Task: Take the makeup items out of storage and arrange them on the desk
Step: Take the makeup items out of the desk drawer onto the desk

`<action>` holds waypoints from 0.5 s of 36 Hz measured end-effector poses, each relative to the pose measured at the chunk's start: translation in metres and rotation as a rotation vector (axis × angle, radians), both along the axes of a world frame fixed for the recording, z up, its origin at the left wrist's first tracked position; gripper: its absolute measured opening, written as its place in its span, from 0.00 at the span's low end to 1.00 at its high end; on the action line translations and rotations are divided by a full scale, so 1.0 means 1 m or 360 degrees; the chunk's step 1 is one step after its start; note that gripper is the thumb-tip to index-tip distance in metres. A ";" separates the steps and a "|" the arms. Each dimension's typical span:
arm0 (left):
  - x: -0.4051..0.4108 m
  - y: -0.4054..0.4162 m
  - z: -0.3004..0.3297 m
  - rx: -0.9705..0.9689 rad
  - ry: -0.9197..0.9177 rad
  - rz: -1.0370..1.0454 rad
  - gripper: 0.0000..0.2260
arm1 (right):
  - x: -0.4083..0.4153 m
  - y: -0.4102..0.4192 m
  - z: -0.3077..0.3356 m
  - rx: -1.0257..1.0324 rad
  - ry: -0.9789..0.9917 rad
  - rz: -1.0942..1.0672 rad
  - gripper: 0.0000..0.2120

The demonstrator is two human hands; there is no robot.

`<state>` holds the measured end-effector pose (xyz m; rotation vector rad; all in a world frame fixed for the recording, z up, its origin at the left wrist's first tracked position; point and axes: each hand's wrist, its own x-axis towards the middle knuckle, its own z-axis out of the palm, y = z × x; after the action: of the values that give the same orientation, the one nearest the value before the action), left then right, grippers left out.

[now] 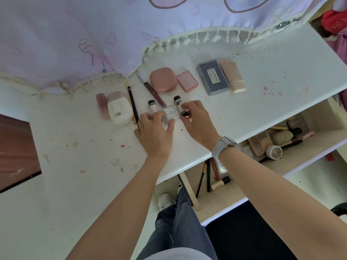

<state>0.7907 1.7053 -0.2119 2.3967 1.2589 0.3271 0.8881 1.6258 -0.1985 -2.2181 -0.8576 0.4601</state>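
Note:
On the white desk [262, 102] my left hand [155, 134] pinches a small clear square case [170, 115] between thumb and fingers. My right hand [197, 124] pinches a small black-capped tube [185, 113] beside that case. Two more black-capped white tubes, one [151, 106] left and one [177, 101] behind, stand close by. Laid out behind are a pink-white bottle [118, 109], a pink tube [101, 107], pencils [133, 106], a lip gloss [150, 89], a pink compact [163, 79], a small pink palette [187, 80], a dark palette [213, 76] and a beige tube [232, 76].
The open drawer [221, 190] under the desk's right side holds palettes [258, 143], a round jar [274, 152], brushes and pencils [208, 175]. A lilac fringed cloth [93, 44] hangs along the desk's back edge. My legs [180, 222] are below.

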 end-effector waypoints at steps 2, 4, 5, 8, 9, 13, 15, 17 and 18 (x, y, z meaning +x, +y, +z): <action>0.003 0.001 -0.001 0.0007 -0.0019 0.0020 0.14 | 0.002 0.002 0.000 -0.0004 -0.0041 0.0022 0.16; 0.006 0.001 -0.001 -0.0010 -0.0026 0.0027 0.15 | 0.003 0.002 -0.002 -0.0023 -0.0098 0.0021 0.17; 0.007 0.000 -0.001 -0.0023 -0.0023 0.0021 0.15 | 0.003 0.001 -0.002 -0.0030 -0.0111 0.0024 0.17; 0.004 -0.003 0.001 -0.0043 -0.0030 -0.0017 0.18 | 0.002 -0.006 -0.002 -0.0020 -0.0100 0.0040 0.19; 0.002 -0.005 0.002 -0.0046 -0.0032 -0.0039 0.19 | 0.001 -0.009 -0.001 -0.0005 -0.0087 0.0042 0.19; -0.014 -0.017 0.006 -0.0060 -0.0065 -0.0139 0.22 | -0.006 -0.034 0.006 0.0085 -0.0045 -0.0017 0.19; -0.027 -0.029 0.009 -0.0054 -0.0157 -0.0230 0.21 | -0.013 -0.057 0.010 0.0169 -0.0044 -0.0102 0.16; -0.043 -0.045 0.011 0.0004 -0.0294 -0.0371 0.18 | -0.020 -0.085 0.011 0.0213 -0.0074 -0.0133 0.13; -0.051 -0.054 0.011 0.0033 -0.0358 -0.0456 0.17 | -0.023 -0.101 0.010 0.0185 -0.0081 -0.0128 0.12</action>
<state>0.7399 1.6511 -0.2014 2.4348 0.8053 0.5062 0.8651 1.5243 -0.1888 -2.1557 -0.7981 0.3090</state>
